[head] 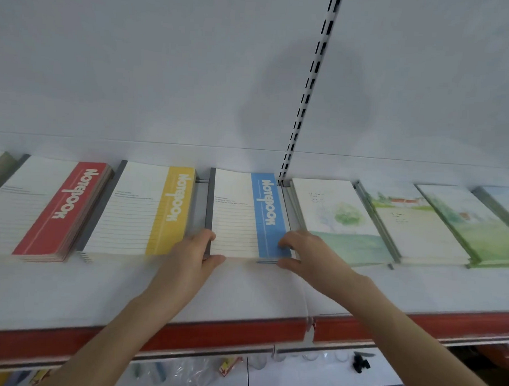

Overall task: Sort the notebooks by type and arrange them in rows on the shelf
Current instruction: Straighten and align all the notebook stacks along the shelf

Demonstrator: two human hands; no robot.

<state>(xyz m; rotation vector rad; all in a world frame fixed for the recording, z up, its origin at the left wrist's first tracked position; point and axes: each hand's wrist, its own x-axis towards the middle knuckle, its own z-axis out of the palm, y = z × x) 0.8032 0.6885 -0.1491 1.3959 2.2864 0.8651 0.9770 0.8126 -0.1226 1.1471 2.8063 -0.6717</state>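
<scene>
A stack of blue-striped notebooks [240, 215] lies flat in the middle of the white shelf [126, 292]. My left hand [196, 254] grips the stack's near left corner, thumb under the front edge. My right hand [306, 253] grips its near right corner, fingers on the blue stripe, thumb at the front edge. Left of it lie a yellow-striped stack [141, 208] and a red-striped stack [42, 210]. To the right lie stacks with watercolour landscape covers: one with a green tree [339, 220], another with a red-roofed house [412, 226] and a third with a green field [473, 228].
The shelf has a red front edge strip [212, 337]. A slotted upright rail [310, 87] runs up the white back panel. Grey dividers [209, 208] stand between stacks. A lower shelf holds plastic-wrapped items [187, 370] and a black clip [361, 363].
</scene>
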